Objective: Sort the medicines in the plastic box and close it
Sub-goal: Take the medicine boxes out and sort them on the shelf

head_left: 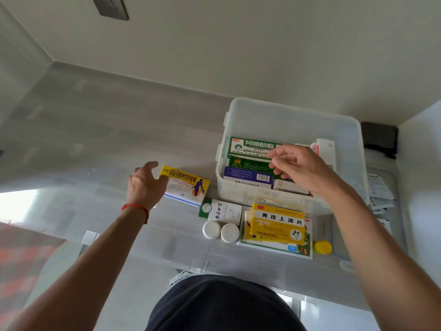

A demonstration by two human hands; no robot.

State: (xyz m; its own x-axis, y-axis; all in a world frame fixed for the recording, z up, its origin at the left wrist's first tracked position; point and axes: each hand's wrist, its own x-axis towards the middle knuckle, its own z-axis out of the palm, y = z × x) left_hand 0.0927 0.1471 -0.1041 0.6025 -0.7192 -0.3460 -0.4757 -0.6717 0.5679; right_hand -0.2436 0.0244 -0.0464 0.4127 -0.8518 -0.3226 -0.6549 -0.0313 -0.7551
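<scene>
Gripping a yellow carton (pixel 185 185), left hand (pixel 145 185); right hand (pixel 300 168) loosely curled, empty, over plastic box (pixel 343 130).

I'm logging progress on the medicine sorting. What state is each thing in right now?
Plastic box: open, lid off, partly filled with cartons.
Left hand: gripping the yellow-white carton on the table.
Right hand: over the box, fingers loosely curled, holding nothing.
Two white bottles: upright, capped, outside the box.
Yellow carton: on a stack outside the box.
</scene>
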